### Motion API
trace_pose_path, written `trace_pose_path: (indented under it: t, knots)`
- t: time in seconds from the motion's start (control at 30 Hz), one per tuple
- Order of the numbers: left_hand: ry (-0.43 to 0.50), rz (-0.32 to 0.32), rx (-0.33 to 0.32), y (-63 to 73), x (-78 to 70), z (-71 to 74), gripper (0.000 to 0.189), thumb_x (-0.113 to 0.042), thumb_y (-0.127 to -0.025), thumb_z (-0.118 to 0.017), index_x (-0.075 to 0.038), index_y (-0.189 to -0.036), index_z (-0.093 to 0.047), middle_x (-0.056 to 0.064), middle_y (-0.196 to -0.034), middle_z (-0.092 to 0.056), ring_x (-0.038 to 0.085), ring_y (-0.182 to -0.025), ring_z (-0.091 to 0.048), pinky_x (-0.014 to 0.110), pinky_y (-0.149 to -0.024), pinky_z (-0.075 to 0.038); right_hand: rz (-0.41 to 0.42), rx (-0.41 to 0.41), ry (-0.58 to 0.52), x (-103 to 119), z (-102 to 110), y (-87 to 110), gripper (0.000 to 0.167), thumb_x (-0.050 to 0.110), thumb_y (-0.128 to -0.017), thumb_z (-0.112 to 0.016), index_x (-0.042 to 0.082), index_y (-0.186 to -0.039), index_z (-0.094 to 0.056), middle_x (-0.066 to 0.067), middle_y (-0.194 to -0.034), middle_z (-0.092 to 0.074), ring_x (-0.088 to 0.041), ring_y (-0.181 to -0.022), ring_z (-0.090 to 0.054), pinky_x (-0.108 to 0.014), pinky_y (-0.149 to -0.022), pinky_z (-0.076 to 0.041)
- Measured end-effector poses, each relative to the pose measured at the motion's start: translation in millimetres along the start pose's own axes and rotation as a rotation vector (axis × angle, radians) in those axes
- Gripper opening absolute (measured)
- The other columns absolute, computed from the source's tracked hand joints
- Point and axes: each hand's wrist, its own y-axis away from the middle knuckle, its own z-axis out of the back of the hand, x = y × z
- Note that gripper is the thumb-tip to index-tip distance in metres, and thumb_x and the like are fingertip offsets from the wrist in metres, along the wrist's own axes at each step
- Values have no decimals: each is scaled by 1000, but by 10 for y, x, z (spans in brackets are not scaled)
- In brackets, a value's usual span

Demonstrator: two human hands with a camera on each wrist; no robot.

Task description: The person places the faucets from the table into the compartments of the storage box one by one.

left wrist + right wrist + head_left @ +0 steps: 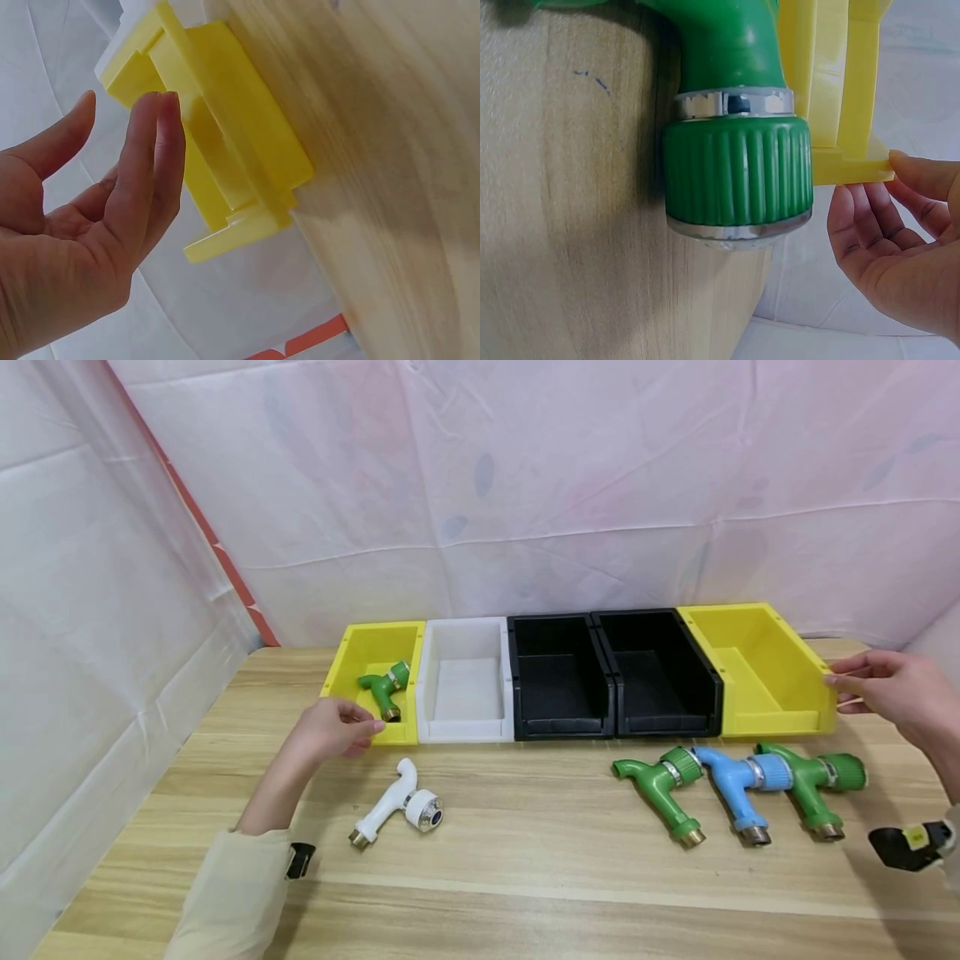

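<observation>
In the head view, my left hand (337, 728) is at the front of the left yellow bin (347, 647), which holds a green faucet (384, 692). The left wrist view shows the left thumb apart from the fingers (142, 161) and nothing between them. My right hand (896, 689) pinches the side wall of the right yellow bin (780, 724) near its front corner, thumb at the rim and fingers outside. In the right wrist view a green faucet (739, 169) lies close by, partly cut off.
Between the yellow bins stand a white bin (465, 731) and two black bins (562, 727), (667, 724). A white faucet (393, 802) lies at front left. Green (660, 789), blue (738, 785) and green (813, 785) faucets lie at front right on the wooden table (525, 877).
</observation>
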Motion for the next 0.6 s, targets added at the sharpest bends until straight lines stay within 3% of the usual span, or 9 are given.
trace_pose_path:
  t: [0.2,0.6]
  knots:
    - [-46,-4,17,24,64,-24,27,-20,-86,-65,5,-98,-62,12,-81,-61,23,-73,-62,34,-68,-53,6,-4,2,-11,-2,-5,34,10,-97,-42,-19,-115,-41,-30,-94,-50,-8,-57,-52,-28,-54,-52]
    - [-76,1,52,102,124,-100,24,-19,-85,-66,2,-95,-62,11,-79,-60,21,-70,-58,32,-63,-51,7,0,0,-2,2,-2,34,10,-97,-43,-19,-114,-41,-31,-93,-50,-8,-57,-52,-28,-53,-52]
